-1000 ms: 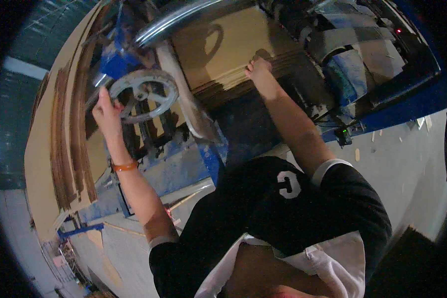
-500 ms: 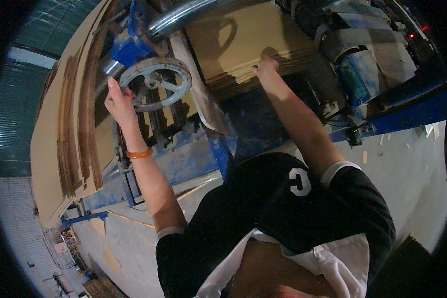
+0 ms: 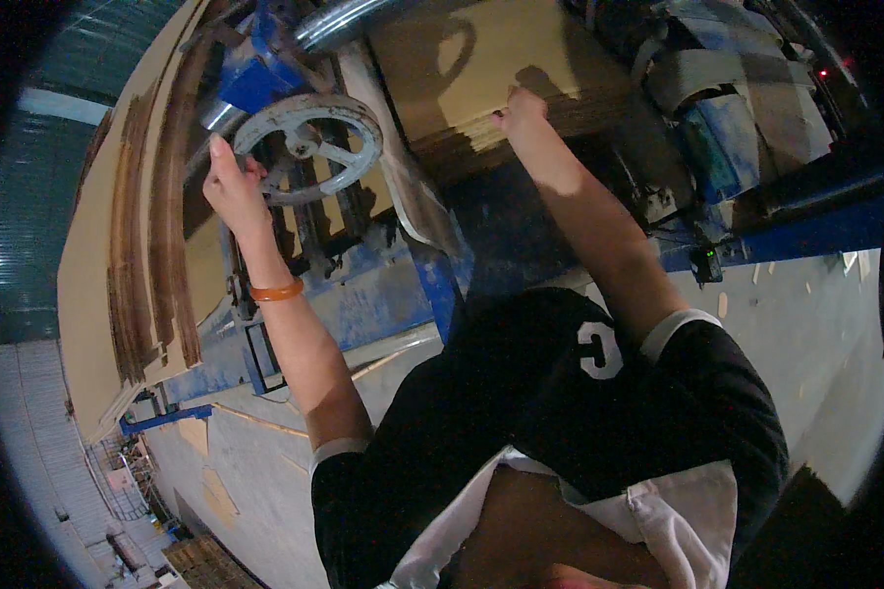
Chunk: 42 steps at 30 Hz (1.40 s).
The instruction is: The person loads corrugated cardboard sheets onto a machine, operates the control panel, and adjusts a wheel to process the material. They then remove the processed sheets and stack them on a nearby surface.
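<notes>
Looking down through the head camera, I see two bare hands at a blue industrial machine. The left hand is at the left rim of a worn grey hand wheel, its thumb side up and fingers partly curled where they overlap the rim; I cannot tell whether this grip is closed around it. The right hand bends down at the near edge of a stack of brown cardboard sheets, which lies in the machine to the right of the wheel. Its fingers are curled and seem to touch the edge, but I cannot tell whether the grip pinches any sheet. A hand shadow falls on the top sheet, just beyond the fingers. An orange bracelet circles the left wrist. Above the wheel I make out a blue bracket and a shiny metal bar. A larger cardboard pile fills the far left. Below the machine spreads a grey floor with tan scraps on it, and a pale ribbed wall curves along the lower left
</notes>
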Each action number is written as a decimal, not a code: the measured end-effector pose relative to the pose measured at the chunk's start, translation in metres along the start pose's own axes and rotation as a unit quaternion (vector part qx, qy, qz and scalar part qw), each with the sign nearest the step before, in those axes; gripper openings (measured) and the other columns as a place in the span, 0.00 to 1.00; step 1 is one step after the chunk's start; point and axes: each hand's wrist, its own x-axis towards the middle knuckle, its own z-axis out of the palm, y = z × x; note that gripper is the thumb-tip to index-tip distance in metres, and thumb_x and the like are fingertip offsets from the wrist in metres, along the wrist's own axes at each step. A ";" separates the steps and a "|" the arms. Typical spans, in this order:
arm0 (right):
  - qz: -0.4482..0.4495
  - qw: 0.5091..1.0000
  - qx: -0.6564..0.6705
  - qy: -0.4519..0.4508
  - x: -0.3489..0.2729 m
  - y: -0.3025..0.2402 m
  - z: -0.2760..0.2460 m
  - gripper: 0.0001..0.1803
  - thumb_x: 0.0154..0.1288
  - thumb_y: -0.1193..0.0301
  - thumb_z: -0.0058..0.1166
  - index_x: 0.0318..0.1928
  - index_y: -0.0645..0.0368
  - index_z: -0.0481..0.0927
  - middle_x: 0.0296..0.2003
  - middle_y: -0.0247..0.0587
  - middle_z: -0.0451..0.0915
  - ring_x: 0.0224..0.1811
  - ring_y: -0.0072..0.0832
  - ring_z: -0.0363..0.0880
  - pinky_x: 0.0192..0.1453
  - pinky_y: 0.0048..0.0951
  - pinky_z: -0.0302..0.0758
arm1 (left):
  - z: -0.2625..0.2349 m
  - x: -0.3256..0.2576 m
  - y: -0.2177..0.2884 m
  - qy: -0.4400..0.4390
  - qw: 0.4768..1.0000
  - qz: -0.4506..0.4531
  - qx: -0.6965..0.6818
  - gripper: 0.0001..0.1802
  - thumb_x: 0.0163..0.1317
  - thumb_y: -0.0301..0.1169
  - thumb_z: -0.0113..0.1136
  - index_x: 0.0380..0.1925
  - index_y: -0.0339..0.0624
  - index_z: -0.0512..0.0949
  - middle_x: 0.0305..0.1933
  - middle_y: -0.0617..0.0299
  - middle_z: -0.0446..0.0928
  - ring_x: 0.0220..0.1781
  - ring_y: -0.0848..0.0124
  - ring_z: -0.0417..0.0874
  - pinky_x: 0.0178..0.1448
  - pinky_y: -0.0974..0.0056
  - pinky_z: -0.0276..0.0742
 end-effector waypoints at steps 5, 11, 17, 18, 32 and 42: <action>0.271 0.835 0.479 -0.034 -0.023 -0.029 -0.031 0.06 0.63 0.67 0.42 0.38 0.50 0.71 0.31 0.31 0.73 0.33 0.32 0.70 0.50 0.49 0.65 | -0.002 0.001 0.002 -0.029 0.999 0.003 0.017 0.26 0.60 0.50 0.49 0.16 0.38 0.70 0.16 0.64 0.67 0.19 0.76 0.65 0.25 0.71 0.61; 0.210 0.870 0.430 -0.117 -0.064 -0.039 -0.037 0.06 0.63 0.64 0.45 0.37 0.49 0.70 0.24 0.30 0.73 0.32 0.32 0.73 0.47 0.43 0.70 | -0.004 0.003 0.000 -0.045 0.999 0.003 0.015 0.26 0.60 0.50 0.49 0.17 0.38 0.70 0.16 0.64 0.66 0.19 0.76 0.64 0.26 0.71 0.60; 0.104 0.914 0.337 -0.198 -0.062 -0.023 -0.038 0.08 0.62 0.63 0.50 0.36 0.53 0.71 0.26 0.33 0.74 0.33 0.30 0.77 0.39 0.33 0.75 | -0.001 0.003 0.001 -0.024 1.000 -0.007 0.000 0.27 0.59 0.52 0.51 0.16 0.38 0.71 0.16 0.65 0.66 0.19 0.77 0.65 0.25 0.72 0.61; 0.083 0.926 0.314 -0.195 -0.061 -0.021 -0.036 0.08 0.62 0.64 0.50 0.37 0.54 0.72 0.26 0.33 0.74 0.32 0.30 0.77 0.37 0.33 0.75 | 0.000 0.003 0.001 -0.019 1.000 -0.008 -0.006 0.27 0.58 0.52 0.51 0.16 0.38 0.71 0.16 0.65 0.66 0.19 0.78 0.65 0.25 0.72 0.61; 0.029 0.955 0.216 -0.199 -0.060 -0.013 -0.042 0.09 0.61 0.67 0.49 0.38 0.58 0.72 0.26 0.39 0.77 0.28 0.32 0.80 0.26 0.29 0.75 | -0.001 0.005 -0.005 -0.005 0.999 0.020 0.029 0.29 0.60 0.48 0.50 0.07 0.41 0.61 0.11 0.67 0.59 0.16 0.77 0.64 0.23 0.71 0.60; 0.034 0.902 0.416 -0.109 -0.077 -0.032 -0.018 0.13 0.61 0.72 0.48 0.46 0.61 0.69 0.45 0.47 0.71 0.40 0.45 0.76 0.37 0.39 0.82 | 0.001 0.002 -0.002 -0.012 0.999 0.027 -0.012 0.27 0.60 0.48 0.50 0.10 0.40 0.66 0.12 0.66 0.64 0.17 0.77 0.64 0.22 0.72 0.59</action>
